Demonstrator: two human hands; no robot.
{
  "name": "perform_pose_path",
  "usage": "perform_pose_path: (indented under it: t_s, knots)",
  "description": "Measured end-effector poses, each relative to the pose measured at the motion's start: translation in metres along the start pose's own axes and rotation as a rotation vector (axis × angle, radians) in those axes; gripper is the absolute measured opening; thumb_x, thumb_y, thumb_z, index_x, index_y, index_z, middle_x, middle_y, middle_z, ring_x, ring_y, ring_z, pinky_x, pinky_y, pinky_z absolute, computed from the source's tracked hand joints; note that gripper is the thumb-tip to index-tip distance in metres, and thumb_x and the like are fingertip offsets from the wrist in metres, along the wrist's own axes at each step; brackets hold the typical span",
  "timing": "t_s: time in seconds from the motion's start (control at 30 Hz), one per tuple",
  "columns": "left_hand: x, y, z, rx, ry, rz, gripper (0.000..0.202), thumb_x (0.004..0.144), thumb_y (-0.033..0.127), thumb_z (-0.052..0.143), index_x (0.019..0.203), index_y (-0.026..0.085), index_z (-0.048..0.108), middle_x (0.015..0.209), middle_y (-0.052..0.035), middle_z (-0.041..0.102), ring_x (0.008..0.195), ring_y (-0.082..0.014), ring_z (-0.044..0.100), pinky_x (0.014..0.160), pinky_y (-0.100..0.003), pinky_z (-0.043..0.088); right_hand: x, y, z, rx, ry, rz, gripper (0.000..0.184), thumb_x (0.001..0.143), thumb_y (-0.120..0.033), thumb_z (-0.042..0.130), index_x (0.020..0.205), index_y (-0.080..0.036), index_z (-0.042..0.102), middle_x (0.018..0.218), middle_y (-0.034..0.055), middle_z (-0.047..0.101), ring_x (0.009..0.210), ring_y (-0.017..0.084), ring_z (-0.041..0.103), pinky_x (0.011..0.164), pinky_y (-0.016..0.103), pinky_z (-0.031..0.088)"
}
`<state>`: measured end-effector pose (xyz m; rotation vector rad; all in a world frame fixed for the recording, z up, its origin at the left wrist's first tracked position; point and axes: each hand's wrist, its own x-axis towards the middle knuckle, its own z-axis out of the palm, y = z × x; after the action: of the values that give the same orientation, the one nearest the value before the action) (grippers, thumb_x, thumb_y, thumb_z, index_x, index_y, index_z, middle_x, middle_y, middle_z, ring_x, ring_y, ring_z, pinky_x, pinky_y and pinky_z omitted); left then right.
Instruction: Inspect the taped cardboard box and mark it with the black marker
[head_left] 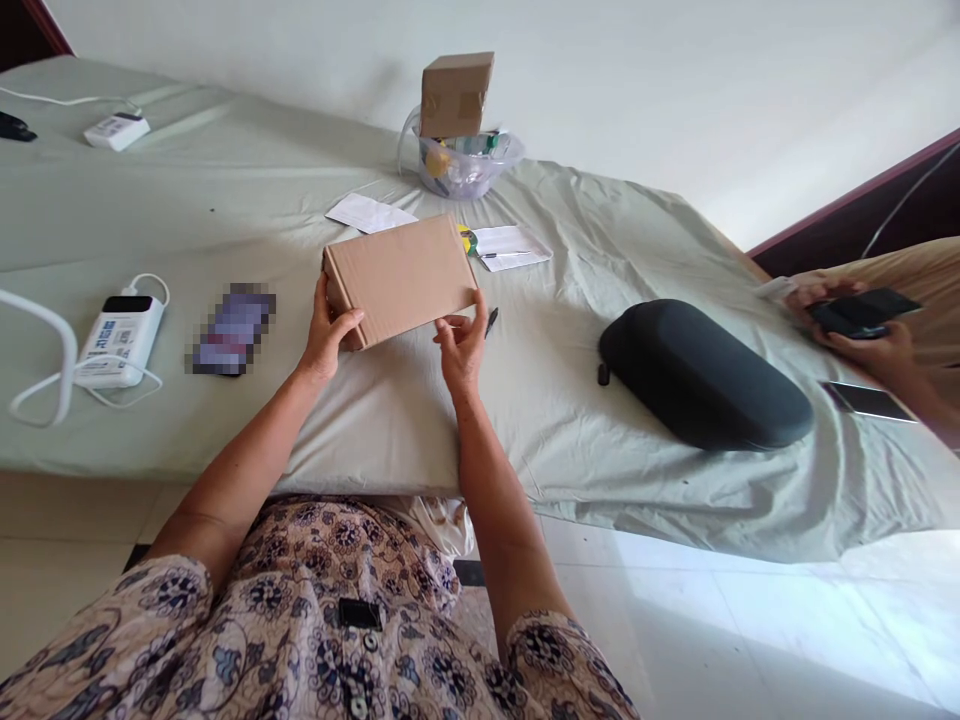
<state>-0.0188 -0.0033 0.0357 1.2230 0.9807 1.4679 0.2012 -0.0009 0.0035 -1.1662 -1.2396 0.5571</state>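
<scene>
A flat brown cardboard box (401, 275) is held just above the grey-green sheet (225, 190) covering the bed. My left hand (328, 335) grips its near left corner, thumb on the front edge. My right hand (461, 345) pinches the box's near right corner with its fingertips. A dark pen (491, 321) lies on the sheet just right of my right hand. Behind the box lie white paper slips (369, 212) and a sheet with a pen (510, 247).
A clear plastic bowl (465, 165) with small items carries a second cardboard box (456, 93). At the left lie a phone (232, 330), a white power bank (120, 340) with cable, and another (116, 130). A black zip case (701, 375) lies right. Another person's hand (862, 325) holds a phone.
</scene>
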Motion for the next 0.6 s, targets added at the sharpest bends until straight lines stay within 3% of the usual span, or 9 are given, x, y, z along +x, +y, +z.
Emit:
perform_pose_path:
  t_s: [0.1, 0.17, 0.23, 0.4, 0.6]
  knots:
    - [0.001, 0.003, -0.003, -0.080, -0.041, -0.059, 0.098, 0.065, 0.053, 0.074, 0.152, 0.035, 0.034, 0.142, -0.0083, 0.055, 0.137, -0.0353, 0.049, 0.106, -0.046, 0.049, 0.010, 0.003, -0.013, 0.033, 0.133, 0.078, 0.074, 0.088, -0.066, 0.055, 0.148, -0.026, 0.040, 0.083, -0.0022, 0.062, 0.062, 0.010, 0.056, 0.058, 0.024, 0.046]
    - [0.003, 0.003, -0.006, -0.096, -0.069, -0.041, 0.093, 0.064, 0.051, 0.072, 0.149, 0.036, 0.038, 0.137, -0.0063, 0.058, 0.135, -0.0340, 0.051, 0.103, -0.044, 0.050, 0.013, 0.002, -0.018, 0.026, 0.178, 0.112, 0.061, 0.088, -0.069, 0.051, 0.129, -0.023, 0.056, 0.084, -0.0012, 0.061, 0.063, 0.009, 0.056, 0.058, 0.023, 0.044]
    - [0.005, 0.003, -0.009, -0.096, -0.083, -0.008, 0.090, 0.063, 0.048, 0.071, 0.147, 0.038, 0.040, 0.135, -0.0051, 0.059, 0.133, -0.0327, 0.052, 0.102, -0.043, 0.050, 0.014, 0.000, -0.021, 0.015, 0.209, 0.121, 0.056, 0.087, -0.071, 0.048, 0.110, -0.022, 0.062, 0.087, 0.0005, 0.061, 0.069, 0.010, 0.058, 0.061, 0.023, 0.045]
    - [0.008, 0.002, -0.013, -0.079, -0.081, 0.056, 0.098, 0.057, 0.037, 0.070, 0.149, 0.041, 0.035, 0.139, -0.0039, 0.056, 0.133, -0.0311, 0.051, 0.107, -0.046, 0.046, 0.012, -0.009, -0.023, 0.051, 0.232, 0.133, 0.056, 0.087, -0.073, 0.045, 0.100, -0.022, 0.063, 0.090, 0.0021, 0.061, 0.078, 0.012, 0.059, 0.068, 0.025, 0.047]
    - [0.009, -0.003, -0.014, -0.050, -0.152, 0.128, 0.106, 0.053, 0.033, 0.074, 0.150, 0.043, 0.033, 0.149, -0.0018, 0.048, 0.138, -0.0318, 0.045, 0.113, -0.048, 0.041, 0.013, -0.009, -0.024, 0.059, 0.226, 0.113, 0.055, 0.087, -0.076, 0.044, 0.081, -0.023, 0.053, 0.071, -0.0036, 0.044, 0.064, 0.011, 0.047, 0.060, 0.024, 0.043]
